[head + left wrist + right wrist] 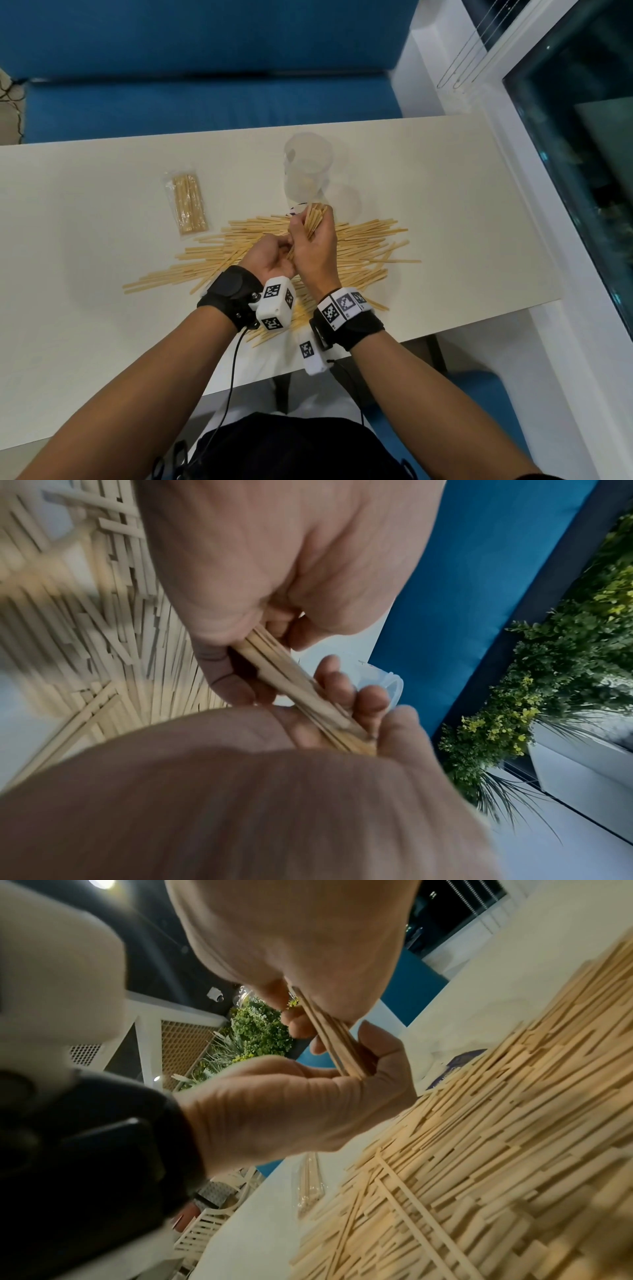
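A bundle of wooden sticks (313, 219) is held above a wide loose pile of the same sticks (363, 246) on the pale table (85, 240). My right hand (313, 243) grips the bundle round its middle. My left hand (274, 255) curls its fingers round the bundle's lower end. In the left wrist view the bundle (291, 680) runs from the right hand (274, 561) down into the left hand's fingers (342, 693). The right wrist view shows the bundle (339, 1045) between both hands, above the pile (479, 1150).
A clear plastic cup (306, 164) stands just behind the hands. A sealed packet of sticks (188, 205) lies to the left of the pile. A blue bench (205, 102) runs behind the table, and a white window frame (513, 171) borders its right end.
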`<state>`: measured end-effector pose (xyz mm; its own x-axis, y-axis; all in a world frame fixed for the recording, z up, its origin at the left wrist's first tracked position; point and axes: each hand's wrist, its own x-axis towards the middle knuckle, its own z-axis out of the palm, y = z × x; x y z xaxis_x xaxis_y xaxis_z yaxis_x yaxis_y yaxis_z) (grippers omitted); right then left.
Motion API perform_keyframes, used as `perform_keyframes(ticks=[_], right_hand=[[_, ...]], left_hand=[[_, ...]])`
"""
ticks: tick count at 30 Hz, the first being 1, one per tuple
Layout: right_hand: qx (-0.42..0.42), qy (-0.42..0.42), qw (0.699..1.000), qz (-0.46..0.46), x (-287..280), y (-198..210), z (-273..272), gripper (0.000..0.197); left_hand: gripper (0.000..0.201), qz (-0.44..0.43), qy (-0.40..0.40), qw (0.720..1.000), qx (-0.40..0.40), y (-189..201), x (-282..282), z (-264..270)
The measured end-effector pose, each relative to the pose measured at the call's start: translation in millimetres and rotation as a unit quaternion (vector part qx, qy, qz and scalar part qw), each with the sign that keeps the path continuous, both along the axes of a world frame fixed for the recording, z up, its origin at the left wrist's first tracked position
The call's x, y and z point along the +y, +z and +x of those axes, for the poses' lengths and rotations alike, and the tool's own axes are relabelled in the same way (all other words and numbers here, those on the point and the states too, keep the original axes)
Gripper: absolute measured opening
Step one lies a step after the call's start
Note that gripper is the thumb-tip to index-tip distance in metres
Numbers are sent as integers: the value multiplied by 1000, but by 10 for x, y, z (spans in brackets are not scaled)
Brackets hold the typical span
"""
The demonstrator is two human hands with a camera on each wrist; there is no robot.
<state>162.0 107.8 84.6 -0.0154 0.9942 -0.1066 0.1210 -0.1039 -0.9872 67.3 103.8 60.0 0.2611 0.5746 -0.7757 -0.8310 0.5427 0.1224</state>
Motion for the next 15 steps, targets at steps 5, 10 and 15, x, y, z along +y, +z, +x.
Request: perform_keyframes(ticks=[5,10,15], right_hand=[[4,-14,1000,3,9,10,-42,21],[17,-4,1000,-10,-20,18,-40,35],[16,-19,999,-34,-50,12,-73,49]], left_hand=[[45,6,-19,1000,8,-36,-27,9],[42,1,-40,999,17,-72,-19,18],[32,-16,-24,1000,7,-88,-28,25]])
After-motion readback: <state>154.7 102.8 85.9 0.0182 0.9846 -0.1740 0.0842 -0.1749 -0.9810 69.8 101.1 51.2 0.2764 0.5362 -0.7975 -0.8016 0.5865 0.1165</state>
